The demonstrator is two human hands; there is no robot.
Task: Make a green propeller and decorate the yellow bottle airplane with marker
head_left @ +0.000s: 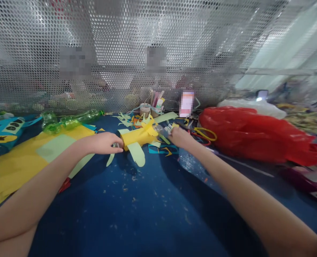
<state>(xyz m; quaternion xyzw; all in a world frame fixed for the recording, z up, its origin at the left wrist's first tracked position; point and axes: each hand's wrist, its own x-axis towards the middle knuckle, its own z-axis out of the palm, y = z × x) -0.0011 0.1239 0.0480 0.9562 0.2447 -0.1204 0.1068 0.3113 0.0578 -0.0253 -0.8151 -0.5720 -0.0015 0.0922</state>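
A yellow paper-wrapped bottle (137,137) with pale green wing-like pieces (137,154) lies on its side on the blue table (137,207). My left hand (107,143) is curled round its left end, where a bit of clear plastic shows by the fingers. Yellow petal-like strips stand at the right end, near the clear bottle neck. Just right of that neck, my right hand (179,137) is closed among small items; what its fingers hold is too small to make out. Blue and yellow paper scraps (161,149) lie between the hands.
Yellow sheets (21,160), green plastic bottles (75,121) and a blue paper craft (10,130) lie left. Cups with sticks (145,109) and a phone (187,103) stand behind. A red plastic bag (249,134) fills the right side, beside yellow-handled scissors (208,134). Perforated metal rises behind.
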